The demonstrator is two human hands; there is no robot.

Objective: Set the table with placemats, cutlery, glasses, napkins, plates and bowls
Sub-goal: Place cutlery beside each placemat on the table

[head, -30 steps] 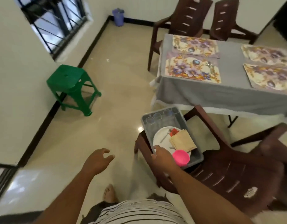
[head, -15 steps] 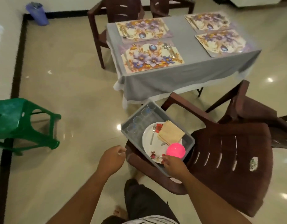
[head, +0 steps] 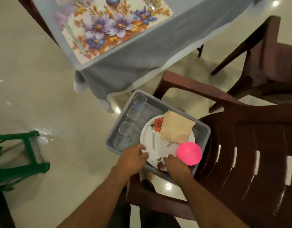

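Both hands at near rim of white round plate in grey plastic tub: left hand and right hand curl on its edge, likely to lift it clear.

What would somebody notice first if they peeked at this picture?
Probably the bright pink bowl, sitting at the near right of a grey tub on a brown chair, next to a white plate with a fork and tan napkins on it. Then the flowery placemat on the grey-clothed table up top. Both hands, left hand and right hand, reach to the plate's near edge.
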